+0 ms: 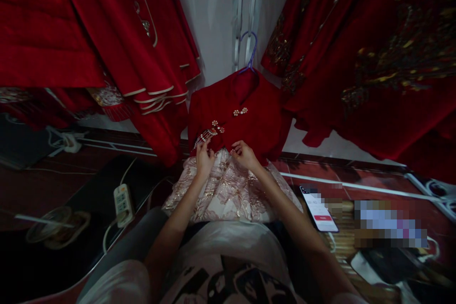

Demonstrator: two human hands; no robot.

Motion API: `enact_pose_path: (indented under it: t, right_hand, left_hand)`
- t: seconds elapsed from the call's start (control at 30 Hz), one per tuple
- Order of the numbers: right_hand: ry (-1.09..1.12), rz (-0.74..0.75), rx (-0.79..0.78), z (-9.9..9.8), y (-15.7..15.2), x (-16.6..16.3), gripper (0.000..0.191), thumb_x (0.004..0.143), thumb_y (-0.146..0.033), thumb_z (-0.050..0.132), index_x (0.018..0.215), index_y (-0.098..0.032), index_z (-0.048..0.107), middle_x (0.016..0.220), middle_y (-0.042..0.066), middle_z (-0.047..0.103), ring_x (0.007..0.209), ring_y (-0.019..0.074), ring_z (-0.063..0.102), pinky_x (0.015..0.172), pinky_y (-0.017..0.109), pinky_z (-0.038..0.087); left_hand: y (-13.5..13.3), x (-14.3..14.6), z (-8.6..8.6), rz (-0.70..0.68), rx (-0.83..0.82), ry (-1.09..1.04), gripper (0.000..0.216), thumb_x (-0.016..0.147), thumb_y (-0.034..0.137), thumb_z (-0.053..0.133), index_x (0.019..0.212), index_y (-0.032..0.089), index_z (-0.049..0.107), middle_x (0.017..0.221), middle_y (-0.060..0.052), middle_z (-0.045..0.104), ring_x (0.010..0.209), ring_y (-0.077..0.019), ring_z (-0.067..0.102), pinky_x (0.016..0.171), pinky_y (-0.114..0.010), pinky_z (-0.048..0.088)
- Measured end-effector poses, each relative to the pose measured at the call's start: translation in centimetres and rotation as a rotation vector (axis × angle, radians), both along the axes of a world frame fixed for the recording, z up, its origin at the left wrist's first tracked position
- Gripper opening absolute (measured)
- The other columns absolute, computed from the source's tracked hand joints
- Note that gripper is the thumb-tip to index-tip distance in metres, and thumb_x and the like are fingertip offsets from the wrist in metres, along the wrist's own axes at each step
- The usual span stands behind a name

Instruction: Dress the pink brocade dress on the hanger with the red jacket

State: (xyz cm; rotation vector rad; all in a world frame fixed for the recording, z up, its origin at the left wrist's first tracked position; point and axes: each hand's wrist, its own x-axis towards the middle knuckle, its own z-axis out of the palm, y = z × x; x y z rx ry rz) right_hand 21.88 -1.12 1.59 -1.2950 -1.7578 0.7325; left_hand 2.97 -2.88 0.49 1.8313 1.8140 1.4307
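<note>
Red fabric made up the jacket (pixel 260 133), which hung from a purple hanger (pixel 253 50) in front of the person, its lower edge over a pale, gold-patterned skirt (pixel 228 187). The left hand (pixel 204 157) was partly open, fingers curled at the jacket's lower left edge, just below a tasselled ornament (pixel 205 136); whether it grasped cloth or tassel, I could not tell. The right hand (pixel 245 155) had its thumb and fingertips drawn together, pinching the jacket at the lower front edge. Higher up, 2 joined flower-shaped ornaments (pixel 240 111) sat below the neckline. A phone (pixel 318 210) lay toward the far left corner of the slatted bench (pixel 344 235); a power strip (pixel 123 204) rested near the right edge of the black bench (pixel 98 187).
</note>
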Motion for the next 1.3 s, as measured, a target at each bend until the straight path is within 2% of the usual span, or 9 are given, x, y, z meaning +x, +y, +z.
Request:
enact_pose_path:
  t: [0.17,0.3,0.47,0.6,0.7,0.8,0.97,1.13,1.3]
  right_hand:
    - [-0.033,0.037,-0.037,0.7,-0.3,0.6,0.013,0.074,-0.016,0.065,0.087,-0.016,0.062,0.079,0.002,0.063,0.068,0.0095,0.057,0.065,0.022,0.047]
    - [-0.028,0.058,-0.012,0.6,-0.3,0.9,0.012,0.073,-0.02,0.069,0.083,-0.017,0.064,0.083,0.002,0.065,0.07,0.01,0.06,0.065,0.022,0.049]
    - [0.111,0.109,-0.071,1.1,-0.3,1.1,0.014,0.073,-0.027,0.071,0.081,-0.017,0.065,0.077,0.002,0.069,0.069,0.0117,0.064,0.068,0.025,0.051]
    - [0.306,0.266,-0.177,3.0,-1.0,0.2,0.021,0.071,-0.032,0.073,0.082,-0.016,0.066,0.078,0.003,0.071,0.068,0.0117,0.066,0.068,0.027,0.054]
    - [0.378,0.313,-0.155,4.6,-1.5,-1.1,0.022,0.071,-0.031,0.073,0.085,-0.016,0.066,0.081,0.004,0.072,0.071,0.012,0.067,0.071,0.027,0.055]
    - [0.339,0.22,-0.058,5.2,-1.1,-2.8,0.016,0.074,-0.027,0.071,0.084,-0.016,0.067,0.083,0.005,0.072,0.075,0.013,0.068,0.074,0.027,0.055]
    - [0.159,0.035,0.045,4.3,0.6,-5.2,0.004,0.077,-0.019,0.067,0.08,-0.016,0.066,0.083,0.006,0.072,0.075,0.0149,0.068,0.073,0.027,0.055]
    - [0.047,-0.017,0.138,3.5,0.9,-5.9,0.004,0.081,-0.017,0.062,0.084,-0.016,0.065,0.085,0.007,0.07,0.076,0.0165,0.068,0.075,0.029,0.055]
    - [0.049,-0.029,0.163,3.1,0.8,-6.1,0.006,0.082,-0.017,0.059,0.085,-0.015,0.064,0.088,0.008,0.067,0.073,0.0159,0.066,0.074,0.029,0.055]
  left_hand:
    - [1.2,0.3,1.1,0.055,0.014,0.013,0.024,0.082,0.021,0.054,0.106,0.017,0.056,0.106,-0.009,0.062,0.071,-0.0156,0.059,0.076,-0.033,0.051]
    - [2.1,0.8,1.5,0.133,0.029,0.019,0.018,0.082,0.021,0.055,0.099,0.019,0.056,0.096,-0.007,0.065,0.071,-0.0167,0.06,0.071,-0.031,0.049]
    - [2.3,0.6,1.5,0.079,0.046,-0.058,0.012,0.08,0.02,0.055,0.09,0.019,0.061,0.087,-0.006,0.069,0.07,-0.0172,0.063,0.069,-0.031,0.049]
    - [1.0,0.4,2.5,0.012,0.033,-0.175,0.009,0.074,0.02,0.059,0.081,0.018,0.065,0.08,-0.004,0.07,0.071,-0.0159,0.066,0.069,-0.028,0.051]
    - [0.0,0.5,3.2,-0.024,0.0,-0.306,0.012,0.073,0.02,0.06,0.08,0.016,0.068,0.078,-0.004,0.071,0.069,-0.0155,0.067,0.068,-0.027,0.053]
    - [-0.2,0.5,3.2,-0.05,-0.021,-0.416,0.014,0.073,0.02,0.059,0.08,0.014,0.069,0.078,-0.006,0.072,0.071,-0.0164,0.068,0.073,-0.03,0.054]
    - [0.8,0.0,2.9,-0.061,-0.056,-0.545,0.013,0.073,0.018,0.059,0.078,0.014,0.07,0.08,-0.005,0.073,0.076,-0.0167,0.069,0.079,-0.032,0.055]
    - [1.4,-0.2,2.6,-0.09,-0.077,-0.605,0.014,0.065,0.019,0.069,0.078,0.013,0.071,0.08,-0.006,0.074,0.074,-0.0164,0.069,0.081,-0.033,0.056]
    - [1.9,-0.6,1.6,-0.121,-0.074,-0.601,0.018,0.065,0.021,0.07,0.08,0.013,0.072,0.082,-0.007,0.074,0.074,-0.0164,0.069,0.08,-0.034,0.056]
